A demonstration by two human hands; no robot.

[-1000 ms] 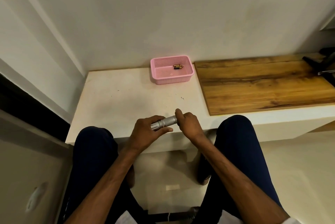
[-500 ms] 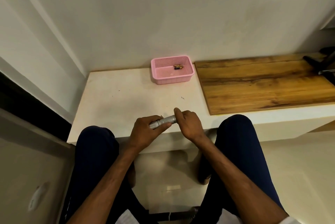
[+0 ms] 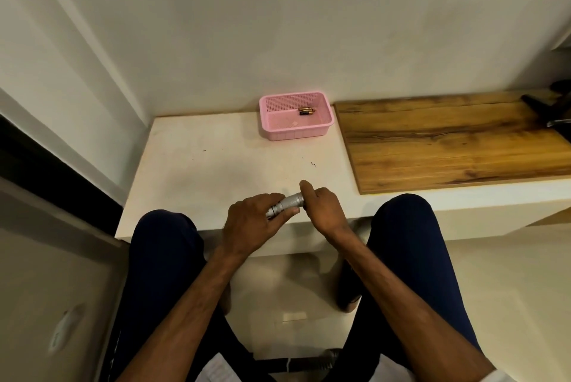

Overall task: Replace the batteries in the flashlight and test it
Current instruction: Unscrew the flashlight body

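A silver knurled flashlight lies level between both hands, just above the near edge of the white table. My left hand wraps its left end, thumb along the barrel. My right hand grips its right end, which is hidden in the fingers. Two copper-and-black batteries lie side by side inside a pink plastic basket at the back of the table, against the wall.
A wooden board covers the surface to the right of the basket. A dark tool rests at its far right corner. My knees in dark trousers flank the hands, and a wall edge runs along the table's left.
Both hands keep their hold on the flashlight. The left thumb and right fingers have shifted slightly around the barrel; the flashlight stays in the same place.
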